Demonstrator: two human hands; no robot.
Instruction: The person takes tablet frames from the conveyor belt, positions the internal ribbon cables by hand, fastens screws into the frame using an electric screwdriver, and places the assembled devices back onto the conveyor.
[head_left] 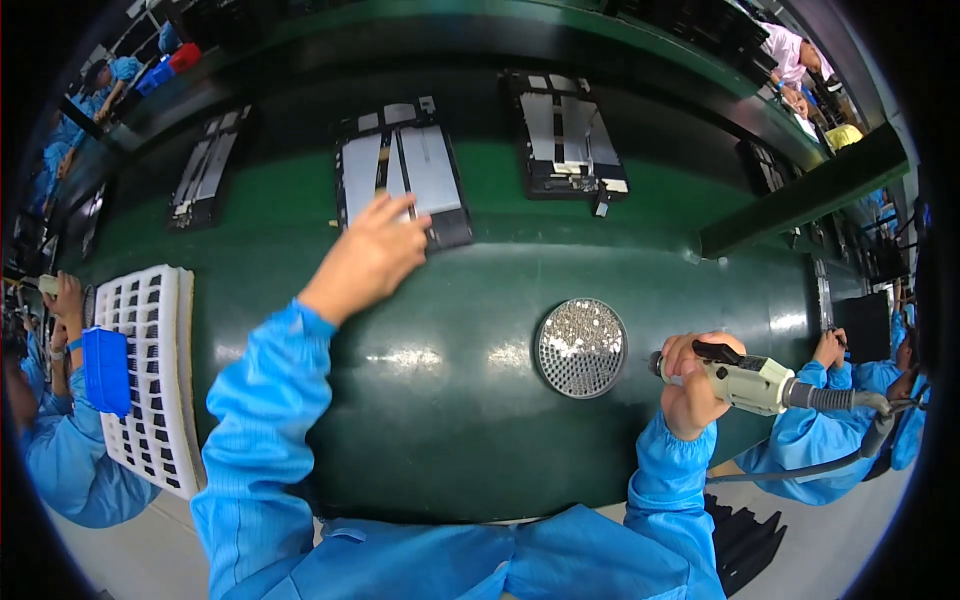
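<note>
My left hand [370,250] reaches over the near edge of an opened tablet [425,165], its fingers slightly bent and apart on the surface. The thumb is not clearly seen. This tablet shows pale battery panels in a dark frame. At the right, my right hand [692,385] is wrapped round a cream electric screwdriver [755,385] with a black lever; its tip points left and its cable runs off right. Between my hands, nearer the right one, lies a round dish [583,348] with a grid of holes and many small screws.
More opened tablets [570,135] [208,170] lie along the green bench [450,400]. At the left, a white foam tray [165,380] of black parts carries a blue bin [106,370]. A dark beam [800,190] crosses at right. Co-workers in blue sit on both sides.
</note>
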